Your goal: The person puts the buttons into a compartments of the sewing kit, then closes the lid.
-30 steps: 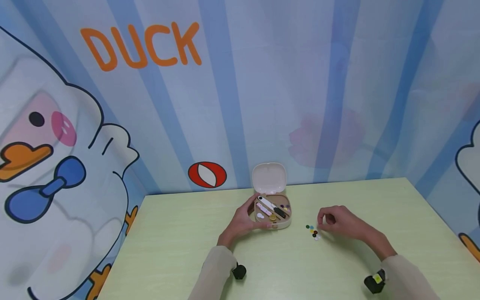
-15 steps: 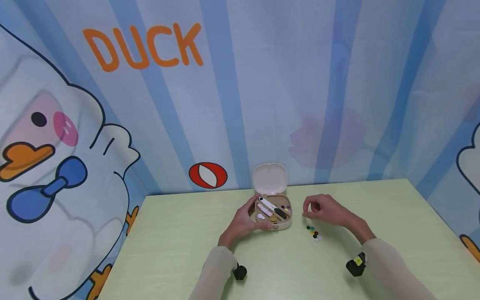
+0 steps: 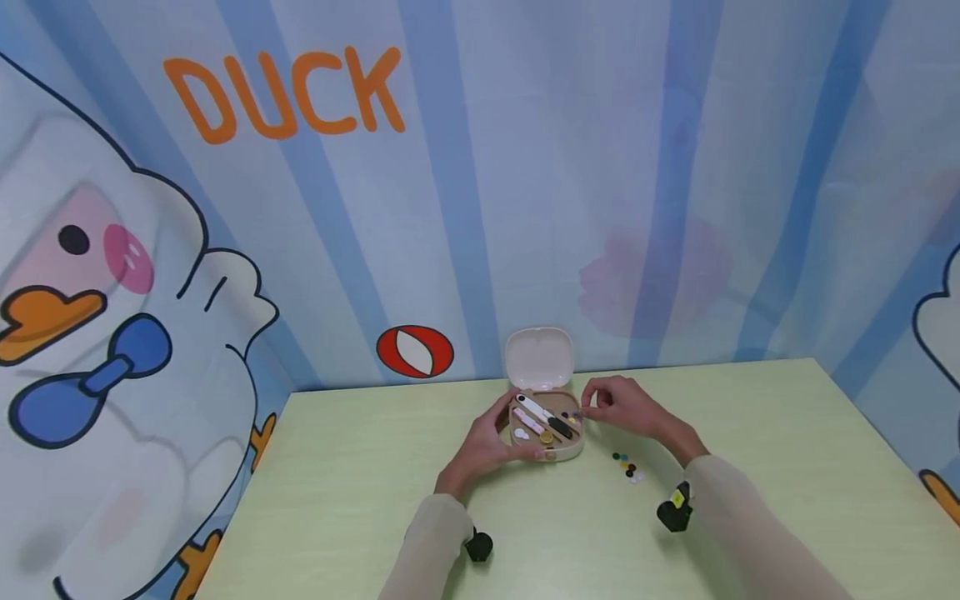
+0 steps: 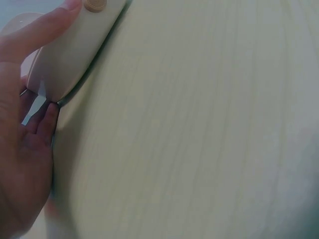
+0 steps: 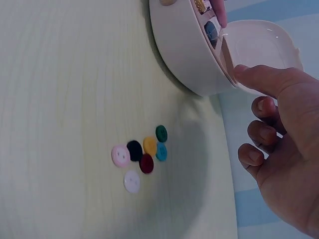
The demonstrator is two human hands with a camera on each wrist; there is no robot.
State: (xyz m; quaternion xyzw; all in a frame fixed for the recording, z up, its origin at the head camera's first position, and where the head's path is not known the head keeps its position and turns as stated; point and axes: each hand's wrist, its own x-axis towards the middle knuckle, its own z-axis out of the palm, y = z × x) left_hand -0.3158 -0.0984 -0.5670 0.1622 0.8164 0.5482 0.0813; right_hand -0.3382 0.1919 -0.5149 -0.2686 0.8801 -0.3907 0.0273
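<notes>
An open white-and-tan sewing box (image 3: 567, 450) stands near the table's back edge, its pale lid (image 3: 539, 357) raised. My left hand (image 3: 486, 442) grips it from the left, thumb along the front and fingers at the back corner. My right hand (image 3: 626, 406) is at the box's right rim with thumb and forefinger in a pinch; the button between them is hidden by the fingertips. Inside lie a white-and-black tool (image 3: 543, 414), a pink tool (image 3: 528, 419), a small gold round piece (image 3: 546, 437) and several buttons (image 3: 572, 418).
Several loose buttons lie on the table right of the box, among them a pink button (image 5: 120, 155), a white button (image 5: 131, 181), a yellow button (image 5: 150, 145) and a green button (image 5: 161, 133). A printed curtain (image 3: 510, 167) hangs behind the pale table (image 3: 360, 467).
My right hand has moved left and away from me, from beside the loose buttons to the box's right rim, keeping its pinch. My left hand and the box stay in place.
</notes>
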